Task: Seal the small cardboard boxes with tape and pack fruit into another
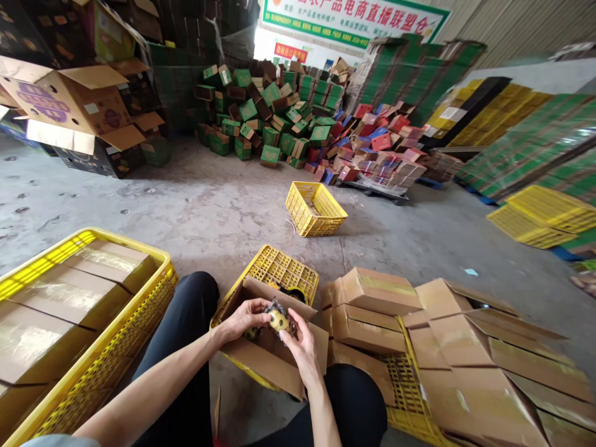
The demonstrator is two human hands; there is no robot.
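Between both hands, over an open cardboard box, is a yellow, rounded, fruit-like item [280, 319] in a crinkled clear and dark plastic wrapper. My left hand [242, 321] pinches the wrapper at its left side. My right hand [302, 346] closes around its right side, thumb along the lower edge. The box [267, 365] sits between my knees on an upturned yellow crate [284, 268]. Inside the box, partly hidden by my left hand, lies another wrapped item [252, 333]. Just behind the box, a black and orange object [295, 294] rests on the crate, mostly covered.
To my left stands a large yellow crate [164, 264] of taped cartons. Stacked cartons [372, 292] and open-topped boxes [465, 341] crowd my right side. Ahead on the concrete floor is a yellow basket [316, 214], with heaped green boxes [270, 155] farther back.
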